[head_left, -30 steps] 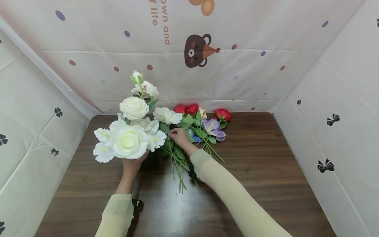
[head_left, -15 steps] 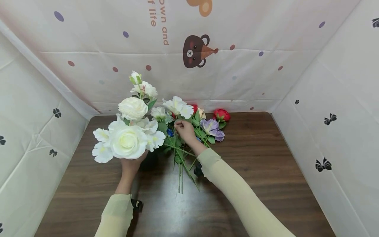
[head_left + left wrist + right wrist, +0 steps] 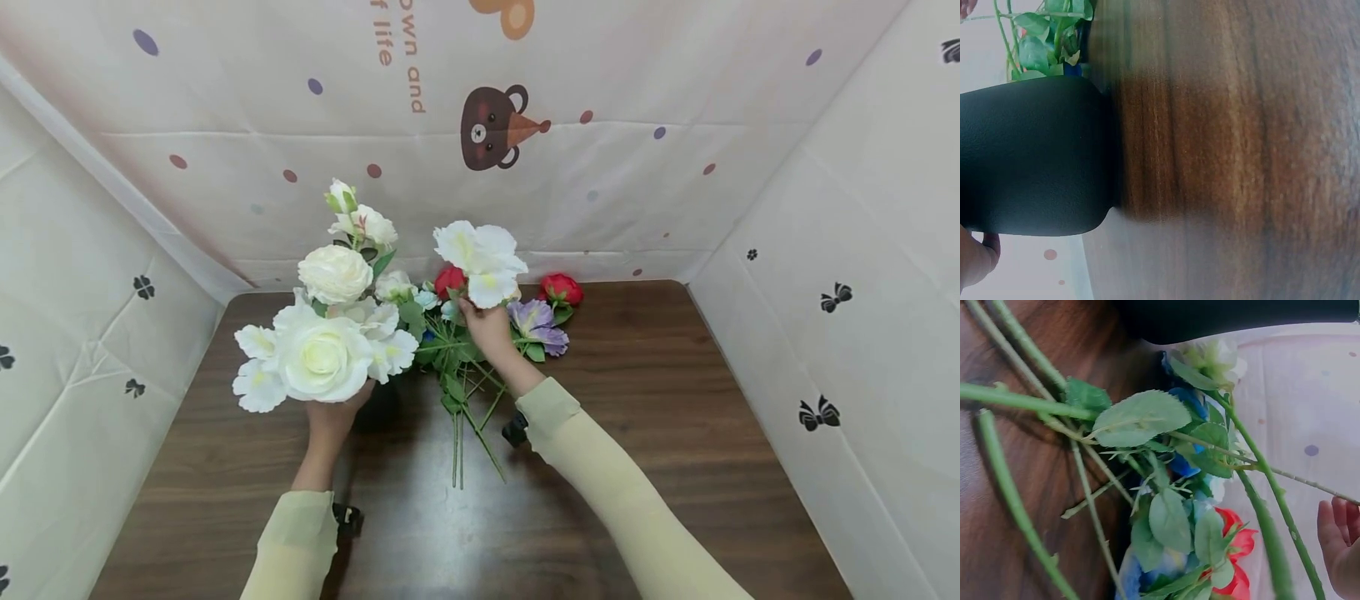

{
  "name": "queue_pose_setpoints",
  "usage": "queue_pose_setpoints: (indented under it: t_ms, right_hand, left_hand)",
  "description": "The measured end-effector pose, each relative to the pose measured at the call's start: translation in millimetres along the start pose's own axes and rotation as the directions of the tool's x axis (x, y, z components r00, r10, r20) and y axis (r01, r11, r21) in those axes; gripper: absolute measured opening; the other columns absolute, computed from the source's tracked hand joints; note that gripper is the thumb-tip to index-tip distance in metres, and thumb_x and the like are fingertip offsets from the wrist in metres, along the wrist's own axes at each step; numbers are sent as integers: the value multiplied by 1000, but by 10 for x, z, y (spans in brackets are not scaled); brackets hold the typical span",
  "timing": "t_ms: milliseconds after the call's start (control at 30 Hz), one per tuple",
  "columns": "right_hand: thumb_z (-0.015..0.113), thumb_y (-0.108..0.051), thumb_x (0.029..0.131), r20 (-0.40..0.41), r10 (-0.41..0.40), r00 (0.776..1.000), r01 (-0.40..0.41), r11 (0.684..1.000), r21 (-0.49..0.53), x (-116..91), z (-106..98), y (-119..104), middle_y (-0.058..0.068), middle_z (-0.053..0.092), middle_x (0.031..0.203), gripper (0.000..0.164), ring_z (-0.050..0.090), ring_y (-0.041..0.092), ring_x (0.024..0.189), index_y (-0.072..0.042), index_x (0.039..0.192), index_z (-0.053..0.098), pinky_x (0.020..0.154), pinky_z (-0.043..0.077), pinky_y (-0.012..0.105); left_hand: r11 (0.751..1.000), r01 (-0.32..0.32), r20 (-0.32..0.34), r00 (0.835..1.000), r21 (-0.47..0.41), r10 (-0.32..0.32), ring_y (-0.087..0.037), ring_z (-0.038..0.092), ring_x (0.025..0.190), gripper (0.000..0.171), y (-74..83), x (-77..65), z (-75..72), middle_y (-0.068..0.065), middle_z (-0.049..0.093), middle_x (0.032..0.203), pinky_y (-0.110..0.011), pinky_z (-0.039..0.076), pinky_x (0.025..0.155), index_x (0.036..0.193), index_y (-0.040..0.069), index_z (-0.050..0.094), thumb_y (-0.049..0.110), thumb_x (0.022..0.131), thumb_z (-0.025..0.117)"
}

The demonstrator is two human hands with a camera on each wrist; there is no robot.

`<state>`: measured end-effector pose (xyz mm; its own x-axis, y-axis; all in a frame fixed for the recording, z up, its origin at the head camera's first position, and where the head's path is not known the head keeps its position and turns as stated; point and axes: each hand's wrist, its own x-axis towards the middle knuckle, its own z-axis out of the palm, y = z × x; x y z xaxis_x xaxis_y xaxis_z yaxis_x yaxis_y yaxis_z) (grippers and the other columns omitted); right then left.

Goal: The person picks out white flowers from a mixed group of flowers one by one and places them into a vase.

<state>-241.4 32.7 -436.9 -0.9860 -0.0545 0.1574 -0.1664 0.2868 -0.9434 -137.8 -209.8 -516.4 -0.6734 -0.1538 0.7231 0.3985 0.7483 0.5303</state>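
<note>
My left hand [image 3: 330, 421] grips a black vase [image 3: 1035, 156], which stands on the table in the left wrist view. Large white flowers [image 3: 326, 358] fill its top and hide much of it from above. Over the pile of loose stems, my right hand [image 3: 491, 329] pinches a white iris-like flower [image 3: 480, 254] just below its bloom, lifted above the others. In the right wrist view the fingers [image 3: 1341, 534] show at the edge, with a thin stem [image 3: 1310, 481] leading toward them.
Loose flowers lie at the back middle: red blooms [image 3: 561, 289], a purple flower [image 3: 538, 325], small pale blue ones [image 3: 426, 298] and a blue one [image 3: 1185, 464]. Their green stems [image 3: 483, 446] cross on the brown table [image 3: 637, 392]. Printed cloth [image 3: 600, 192] walls the table in.
My right hand has moved right and up with the white iris-like flower, drawing it away from the pile. Some stems below have shifted. My left hand stays on the vase.
</note>
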Motion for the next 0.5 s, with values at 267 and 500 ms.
queue_pose_setpoints:
  t_ms: [267,500]
  right_hand:
    - [54,-5,105,48,-58,997,53,995,86,-13,-22,100,32,70,107,9,70,45,102,3,104,51,84,59,52]
    - [50,-3,106,8,-105,994,103,984,148,-23,-84,51,34,68,105,8,68,46,101,4,110,50,91,56,59]
  left_hand:
    - [998,44,26,999,-50,-42,-27,32,147,94,-12,33,-34,-38,38,147,-27,19,124,147,-10,32,65,94,57]
    - [993,68,50,997,-102,-63,-18,30,149,101,-25,57,-46,-36,38,149,-18,16,123,149,-9,32,70,91,57]
